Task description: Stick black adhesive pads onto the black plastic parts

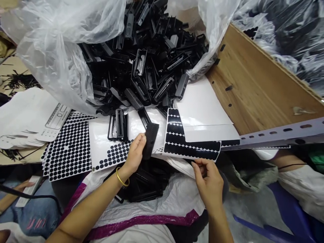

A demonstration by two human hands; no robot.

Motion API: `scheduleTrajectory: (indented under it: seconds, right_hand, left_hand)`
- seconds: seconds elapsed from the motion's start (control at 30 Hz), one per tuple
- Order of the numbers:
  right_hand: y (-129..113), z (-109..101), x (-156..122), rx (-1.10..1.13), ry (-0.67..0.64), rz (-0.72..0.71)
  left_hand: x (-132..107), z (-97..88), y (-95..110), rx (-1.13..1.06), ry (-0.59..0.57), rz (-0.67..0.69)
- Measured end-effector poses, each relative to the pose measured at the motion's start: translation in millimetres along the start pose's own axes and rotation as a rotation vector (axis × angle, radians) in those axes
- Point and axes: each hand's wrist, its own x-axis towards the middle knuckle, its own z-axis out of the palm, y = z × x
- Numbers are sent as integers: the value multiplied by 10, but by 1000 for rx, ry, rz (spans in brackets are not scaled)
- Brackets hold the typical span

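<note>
My left hand [134,153] is closed round a flat black plastic part [150,139] with a ribbed face, held upright above a sticker sheet. My right hand [208,182] hovers just below a sheet of black oval stickers [188,143], its fingertips pinched together at the sheet's lower edge; what they pinch is too small to make out. A gold bangle [122,179] circles my left wrist. Another black part [118,125] lies flat on a white sheet just beyond my left hand.
A clear plastic bag [58,50] spills a big heap of black plastic parts [149,50] across the table. Sheets of black dot stickers [68,148] lie left. A wooden board [255,84] and metal rail [283,132] stand right. More black parts [144,184] lie in a bag on my lap.
</note>
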Motion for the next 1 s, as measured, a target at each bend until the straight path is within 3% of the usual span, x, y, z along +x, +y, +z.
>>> scheduleTrajectory:
  seconds: [0.17,0.37,0.63,0.8,0.9,1.0]
  right_hand:
    - [117,160,-38,-128,-81,-91]
    - [66,259,51,-193,-70,-134]
    - [9,337,275,-155,-59,-215]
    - [46,373,245,-131,-14,-252]
    - [-4,438,201,-121,-136,-301]
    - [-148,473,135,37,-336,-330]
  left_hand:
    - [-46,288,-84,-38,-321,-229]
    - [147,465,-102,-82,-318,-215]
    - [600,783,-28,-30,-312,-118]
    - [709,833,-30,-27,-311,-141]
    - [708,839,-39,-46,-305,-138]
    - [680,824,-31,-63,-282,-128]
